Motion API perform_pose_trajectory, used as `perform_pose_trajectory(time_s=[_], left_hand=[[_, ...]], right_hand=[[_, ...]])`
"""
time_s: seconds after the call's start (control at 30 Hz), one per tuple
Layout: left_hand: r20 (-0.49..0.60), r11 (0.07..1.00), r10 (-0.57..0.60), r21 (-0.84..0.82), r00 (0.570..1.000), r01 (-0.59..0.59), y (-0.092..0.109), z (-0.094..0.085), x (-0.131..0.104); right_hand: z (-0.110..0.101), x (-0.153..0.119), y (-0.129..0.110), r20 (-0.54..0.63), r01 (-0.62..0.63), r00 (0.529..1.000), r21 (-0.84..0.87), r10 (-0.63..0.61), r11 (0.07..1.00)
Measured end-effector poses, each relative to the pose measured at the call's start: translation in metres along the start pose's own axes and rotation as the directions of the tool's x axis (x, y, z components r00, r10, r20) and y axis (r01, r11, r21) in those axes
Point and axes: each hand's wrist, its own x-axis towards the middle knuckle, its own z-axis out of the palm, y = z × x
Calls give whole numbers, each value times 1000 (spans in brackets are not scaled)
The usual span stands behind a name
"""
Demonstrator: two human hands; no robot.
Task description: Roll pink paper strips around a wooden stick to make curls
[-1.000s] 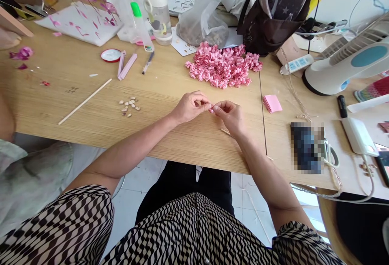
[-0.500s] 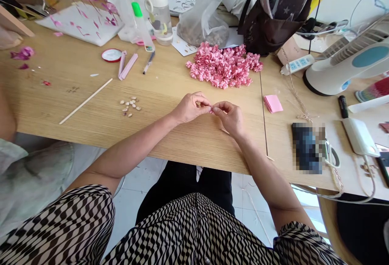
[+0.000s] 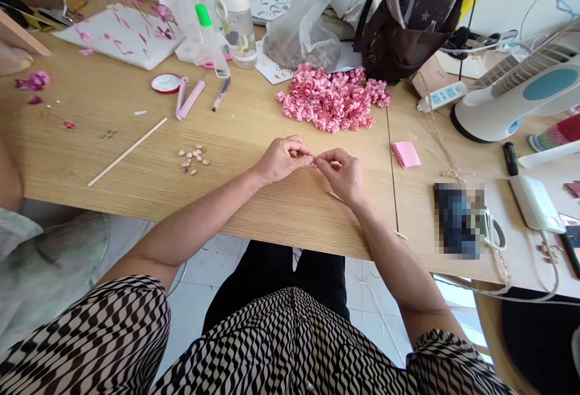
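Observation:
My left hand [image 3: 283, 160] and my right hand [image 3: 342, 176] meet fingertip to fingertip over the wooden table [image 3: 254, 214]. Both pinch a small pink piece [image 3: 313, 163], mostly hidden by the fingers. A thin stick [image 3: 336, 196] lies partly under my right hand. Beyond the hands is a heap of pink curled pieces [image 3: 333, 99]. Several pale beans or shells [image 3: 194, 156] lie left of my left hand, and a square pink stack [image 3: 406, 154] lies to the right of my right hand.
A long stick [image 3: 127, 151], pink strips [image 3: 190, 100], a pen [image 3: 221, 94] and a red-rimmed lid [image 3: 166, 83] lie at left. Behind stand a water bottle [image 3: 234, 20], a plastic bag [image 3: 303, 38] and a dark bag [image 3: 399, 32]. Another person's arm [image 3: 9, 171] shows at the left edge.

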Motion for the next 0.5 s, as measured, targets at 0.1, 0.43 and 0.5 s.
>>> perform_pose_trajectory(time_s=[0.1,0.43,0.5], left_hand=[[17,1000,9,29,1000,-9,2,-1,0],[-18,994,73,88,997,-71,3,2,-1],[-56,990,101,107,993,-95,5,3,-2]], right_hand=[[-1,0,-1,21,-2,1000,-24,2,1000],[-3,0,3,-13,243,967,-245,-254,938],[-3,0,3,-17,261,962,-246,-273,934]])
